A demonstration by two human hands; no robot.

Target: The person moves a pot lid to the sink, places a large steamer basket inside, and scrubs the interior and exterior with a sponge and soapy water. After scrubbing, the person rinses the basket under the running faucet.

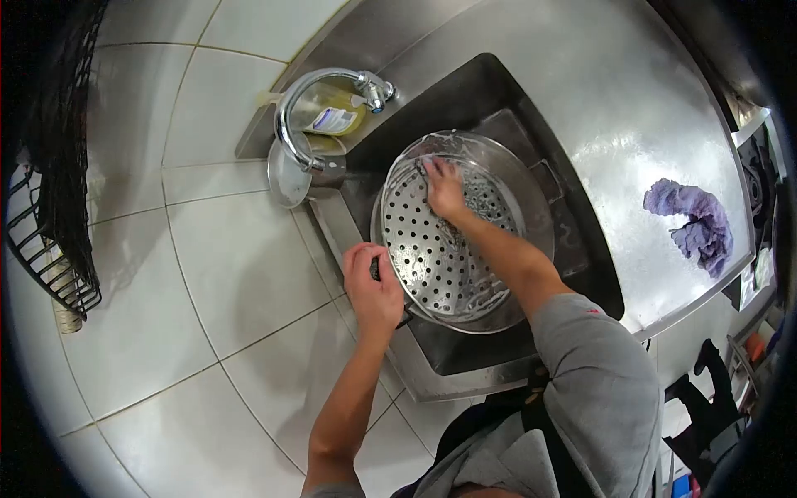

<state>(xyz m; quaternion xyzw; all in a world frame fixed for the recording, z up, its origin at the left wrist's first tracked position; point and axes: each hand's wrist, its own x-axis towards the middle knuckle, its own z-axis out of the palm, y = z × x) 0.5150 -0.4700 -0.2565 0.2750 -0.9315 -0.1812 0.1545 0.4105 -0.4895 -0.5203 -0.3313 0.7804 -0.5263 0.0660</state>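
Observation:
A round metal steamer pan (423, 249) with a perforated bottom sits tilted in the sink, over a larger metal pot (535, 207). My left hand (374, 278) is closed round the dark handle at the pan's left rim. Inside the pan, my right hand (446, 189) presses on the holed surface near the upper part; its fingers are blurred, and whatever lies under them is hidden. Suds and wet streaks show on the metal around it.
A curved chrome faucet (286, 116) stands at the sink's upper left, beside a bottle of yellow liquid (336, 120) and a clear bowl (288, 174). A purple cloth (693, 220) lies on the steel counter (614, 100). Another person's dark-clothed legs (710, 407) show at lower right.

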